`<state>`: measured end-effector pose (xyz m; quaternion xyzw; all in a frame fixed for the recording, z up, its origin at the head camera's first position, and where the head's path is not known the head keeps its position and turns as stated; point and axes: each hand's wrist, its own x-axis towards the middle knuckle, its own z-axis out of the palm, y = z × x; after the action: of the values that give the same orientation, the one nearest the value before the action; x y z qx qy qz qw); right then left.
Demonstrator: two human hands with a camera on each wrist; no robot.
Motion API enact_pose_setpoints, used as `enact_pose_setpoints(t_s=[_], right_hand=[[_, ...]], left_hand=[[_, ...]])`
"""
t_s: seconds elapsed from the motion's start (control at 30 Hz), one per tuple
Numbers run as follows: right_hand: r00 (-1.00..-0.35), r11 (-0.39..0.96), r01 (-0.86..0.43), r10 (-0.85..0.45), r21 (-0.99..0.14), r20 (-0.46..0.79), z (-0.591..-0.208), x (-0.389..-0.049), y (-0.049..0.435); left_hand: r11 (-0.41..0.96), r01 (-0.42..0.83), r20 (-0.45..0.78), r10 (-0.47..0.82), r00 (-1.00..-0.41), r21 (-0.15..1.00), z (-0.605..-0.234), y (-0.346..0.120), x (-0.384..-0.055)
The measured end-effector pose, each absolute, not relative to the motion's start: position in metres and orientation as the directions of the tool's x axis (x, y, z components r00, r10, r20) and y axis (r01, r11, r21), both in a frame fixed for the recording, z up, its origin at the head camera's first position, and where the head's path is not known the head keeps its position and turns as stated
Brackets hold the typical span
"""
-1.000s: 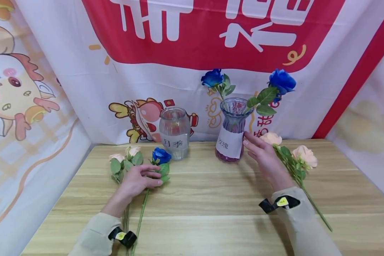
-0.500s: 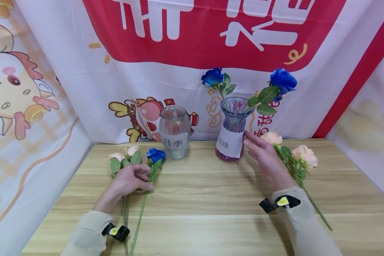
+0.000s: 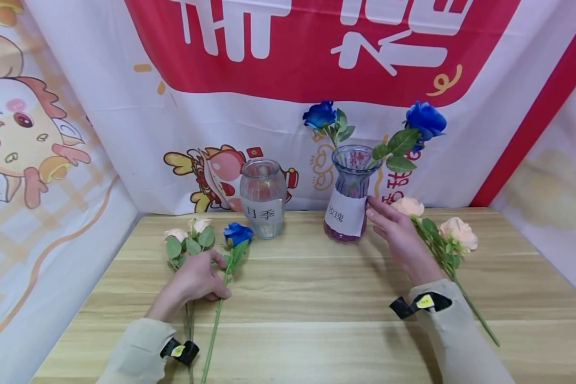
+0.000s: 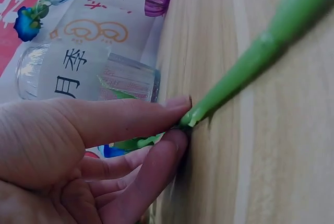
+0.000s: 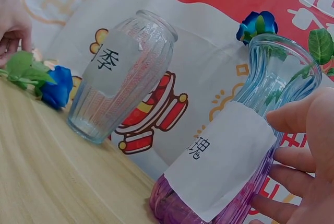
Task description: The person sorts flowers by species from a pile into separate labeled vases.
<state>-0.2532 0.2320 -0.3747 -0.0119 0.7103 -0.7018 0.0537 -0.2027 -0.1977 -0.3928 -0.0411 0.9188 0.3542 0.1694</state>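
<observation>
My left hand (image 3: 199, 277) pinches the green stem (image 4: 245, 72) of a blue rose (image 3: 238, 233) between thumb and fingertips, a little below its leaves. The rose lies on the table at the left, its head toward the back. My right hand (image 3: 403, 240) rests its fairly straight fingers against the right side of a blue-and-purple glass vase (image 5: 209, 166) with a white paper label. Two blue roses (image 3: 319, 116) stand in that vase, leaning apart. To its left is a clear glass vase (image 3: 263, 194), also labelled, with no flower in it.
Pale pink flowers (image 3: 200, 226) with leaves lie beside and partly behind my left hand. More peach flowers (image 3: 457, 233) on a long stem lie at the right, by my right forearm. A printed cloth backdrop (image 3: 269, 122) hangs right behind the wooden table (image 3: 307, 298).
My left hand has shifted left and slid from the rose's leaves down to its stem, which it now pinches. The rose head moved slightly left. My right hand stayed at the vase.
</observation>
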Motion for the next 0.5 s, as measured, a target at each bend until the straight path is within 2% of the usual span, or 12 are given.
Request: enact_pose_setpoints(t_s=[0.27, 0.5], right_hand=[[-0.994, 0.021, 0.067, -0.088, -0.998, -0.069, -0.3750, -0.2529, 0.2317], [-0.994, 0.034, 0.068, -0.087, -0.997, -0.071, -0.3771, -0.2542, 0.2338]], left_hand=[[0.706, -0.202, -0.291, 0.005, -0.957, 0.679, -0.3980, -0.1989, -0.2061], [0.561, -0.191, -0.253, 0.034, -0.967, 0.805, -0.3995, -0.2023, -0.2079]])
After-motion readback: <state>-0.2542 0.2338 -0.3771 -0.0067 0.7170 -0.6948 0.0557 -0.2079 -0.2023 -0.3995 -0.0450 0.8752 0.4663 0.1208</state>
